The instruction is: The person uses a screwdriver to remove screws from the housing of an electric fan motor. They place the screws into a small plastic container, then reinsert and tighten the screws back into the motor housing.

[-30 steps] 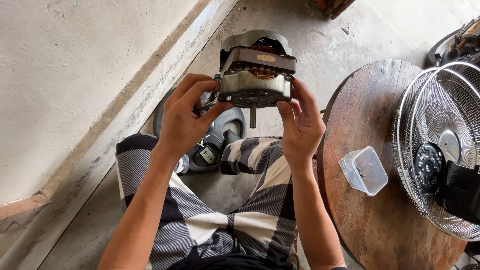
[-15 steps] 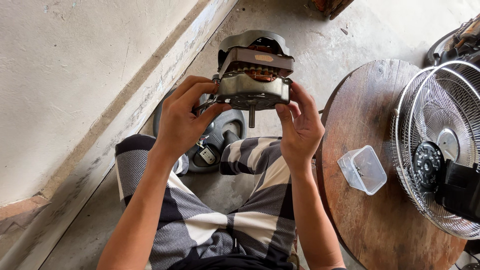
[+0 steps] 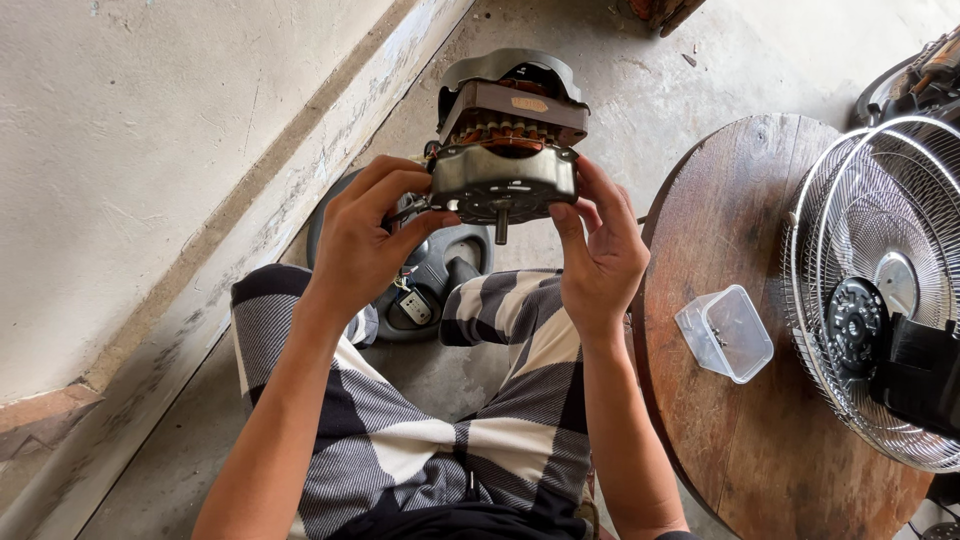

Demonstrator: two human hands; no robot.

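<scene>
Both hands, the left hand (image 3: 365, 245) and right hand (image 3: 600, 255), clasp a grey metal fan motor (image 3: 507, 150) at upper centre, above concrete floor (image 3: 680, 70); round wooden table (image 3: 730, 440), wire fan guard (image 3: 880, 290) and a seemingly empty clear plastic tub (image 3: 724, 333) at right.

The fan motor (image 3: 508, 140) hides its far side, and the left hand (image 3: 368, 240) and right hand (image 3: 598, 250) cover parts of its flanks. The wire fan guard (image 3: 880, 290) runs off the right edge, as does the dark part at top right, too cropped to tell. The grey fan base (image 3: 435, 285) lies partly behind the hands and knee. The contents of the clear plastic box (image 3: 725, 333) are too small to make out.
</scene>
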